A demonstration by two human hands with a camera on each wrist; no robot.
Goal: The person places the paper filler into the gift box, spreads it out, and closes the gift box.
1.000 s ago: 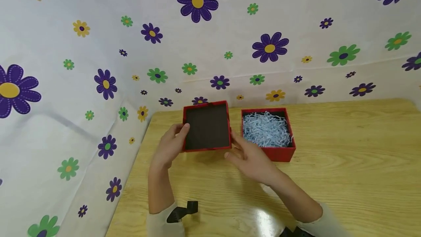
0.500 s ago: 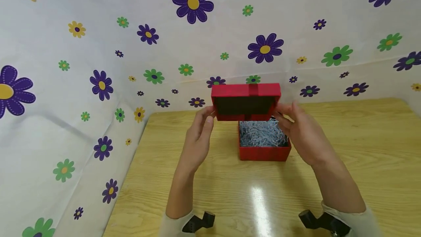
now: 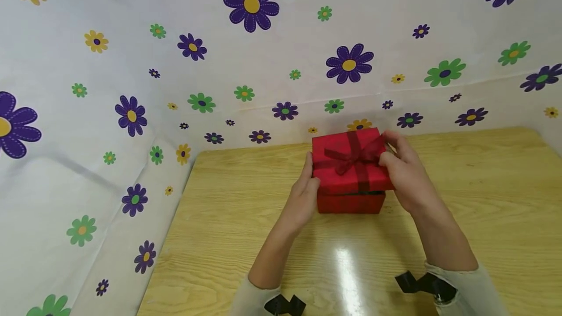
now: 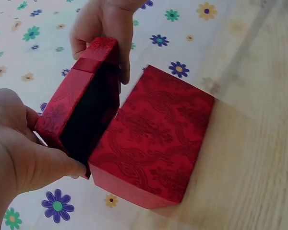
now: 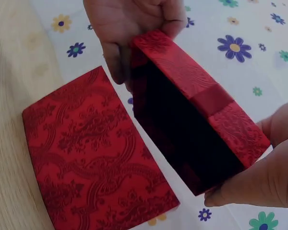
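Observation:
A red box lid (image 3: 340,179) with a dark red ribbon bow (image 3: 356,156) on top is held right above the red patterned gift box (image 3: 350,204). My left hand (image 3: 302,197) grips the lid's left side, its thumb along the lower edge. At the opposite side my right hand (image 3: 408,174) holds the lid between thumb and fingers. Both wrist views show the lid tilted, its dark hollow underside facing the box (image 4: 153,136), with a gap along the near side. The inside of the box is hidden under the lid in the head view.
The box stands on a light wooden table (image 3: 246,218), close to the back edge. Behind it rises a white cloth (image 3: 272,38) printed with purple, green and yellow flowers. Black straps (image 3: 426,284) are worn over both sleeves.
The lid has moved right from beside the box to above it and has been turned from hollow side showing to bow side up. The blue paper shreds in the box are now covered.

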